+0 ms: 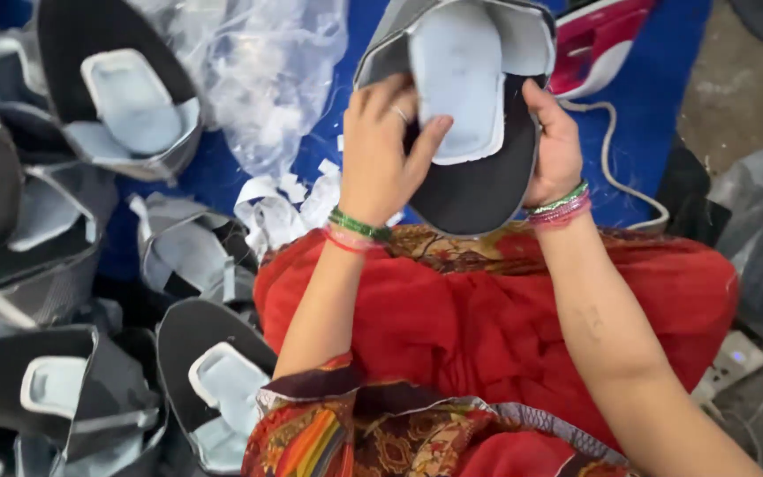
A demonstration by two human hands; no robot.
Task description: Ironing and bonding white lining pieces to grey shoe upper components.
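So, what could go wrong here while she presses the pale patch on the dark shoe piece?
The left hand covers only one edge of the pale patch, so it may sit crooked on the dark shoe piece. The iron lies close behind, and its cord runs beside the right hand; it could snag.

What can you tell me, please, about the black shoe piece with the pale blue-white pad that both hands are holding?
The black fabric-like shoe piece with a pale blue-white pad is held up over the red-clad lap. Its rounded black end points toward the person, and grey flaps fold out at the far end. The left hand grips its left side, thumb pressing the pad's edge; the right hand holds its right edge.
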